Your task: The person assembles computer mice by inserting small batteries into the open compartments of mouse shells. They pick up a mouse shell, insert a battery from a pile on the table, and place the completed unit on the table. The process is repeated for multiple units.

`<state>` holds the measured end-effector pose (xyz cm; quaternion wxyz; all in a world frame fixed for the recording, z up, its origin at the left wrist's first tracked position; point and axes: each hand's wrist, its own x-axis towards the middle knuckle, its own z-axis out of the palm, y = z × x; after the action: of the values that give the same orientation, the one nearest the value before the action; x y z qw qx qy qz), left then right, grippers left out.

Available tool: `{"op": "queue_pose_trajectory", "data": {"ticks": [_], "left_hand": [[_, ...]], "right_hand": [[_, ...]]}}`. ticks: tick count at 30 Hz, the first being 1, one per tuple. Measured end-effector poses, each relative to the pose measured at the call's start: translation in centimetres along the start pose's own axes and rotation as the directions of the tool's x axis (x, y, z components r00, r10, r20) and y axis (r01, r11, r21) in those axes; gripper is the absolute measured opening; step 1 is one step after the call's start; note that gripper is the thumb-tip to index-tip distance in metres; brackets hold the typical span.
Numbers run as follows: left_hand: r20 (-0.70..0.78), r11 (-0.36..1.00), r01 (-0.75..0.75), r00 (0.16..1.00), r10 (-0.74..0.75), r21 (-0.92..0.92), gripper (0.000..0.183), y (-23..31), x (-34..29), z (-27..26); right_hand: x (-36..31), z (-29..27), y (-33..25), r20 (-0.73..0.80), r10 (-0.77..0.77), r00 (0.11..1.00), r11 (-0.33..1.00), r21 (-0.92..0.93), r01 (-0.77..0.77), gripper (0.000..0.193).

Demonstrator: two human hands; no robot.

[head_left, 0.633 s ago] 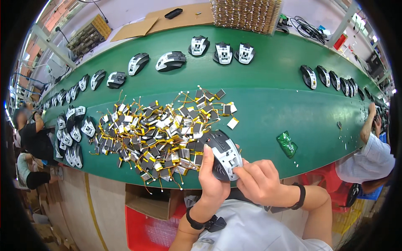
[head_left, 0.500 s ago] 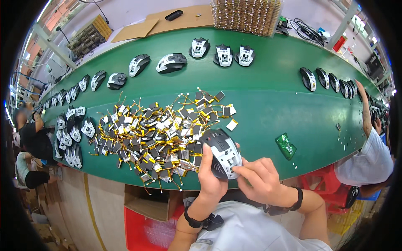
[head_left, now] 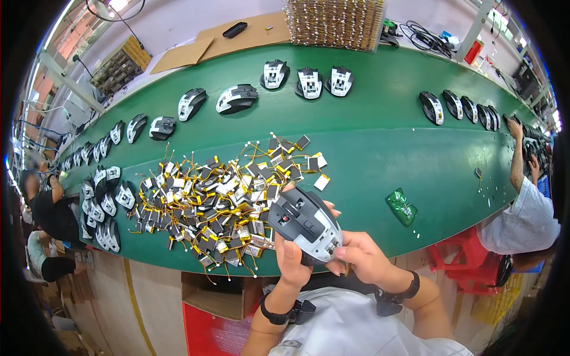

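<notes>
A computer mouse (head_left: 306,225), black and white with its top shell partly off, is held up over the table's near edge. My left hand (head_left: 292,266) closes round its left side and underside, with fingertips showing past the far right side. Against the white rear end presses the thumb of my right hand (head_left: 369,258); its fingers curl below the mouse, partly hidden. Just left of the mouse lies a heap of flat battery packs (head_left: 208,202) with yellow tape, thin wires and small white plugs.
The green table (head_left: 356,136) carries rows of similar mice (head_left: 309,83) along its far side. More mice (head_left: 107,204) are clustered at the left. A crumpled green packet (head_left: 402,206) lies to the right. Co-workers sit at both ends. A cardboard box (head_left: 217,296) stands below the edge.
The mouse has come nearer and tipped, so more of its black front and wheel show. My right hand has gone from fingertips on top to gripping the rear end. The view has shifted slightly.
</notes>
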<state>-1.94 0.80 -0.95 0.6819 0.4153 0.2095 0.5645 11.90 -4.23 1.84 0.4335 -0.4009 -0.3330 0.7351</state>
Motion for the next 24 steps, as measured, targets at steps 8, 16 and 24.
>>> {"op": "queue_pose_trajectory", "data": {"ticks": [8, 16, 24], "left_hand": [[0.032, 0.997, 0.066, 0.997, -0.065, -0.038, 0.104, 0.9, 0.2, 0.2], [0.033, 0.999, 0.018, 0.999, -0.017, -0.044, 0.111, 0.6, 0.0, 0.1], [-0.058, 0.986, -0.032, 0.998, 0.022, -0.166, 0.093, 0.2, 0.2, -1.5]], "right_hand": [[-0.6, 0.0, -0.6, 0.043, 0.015, 0.999, 0.999, -0.035, -0.014, 0.018], [-0.4, -0.6, 1.0, 0.062, -0.012, 0.998, 1.000, -0.019, 0.013, 0.021], [-1.2, -1.6, -0.4, -0.070, 0.012, 0.997, 1.000, 0.017, -0.011, 0.022]]}}
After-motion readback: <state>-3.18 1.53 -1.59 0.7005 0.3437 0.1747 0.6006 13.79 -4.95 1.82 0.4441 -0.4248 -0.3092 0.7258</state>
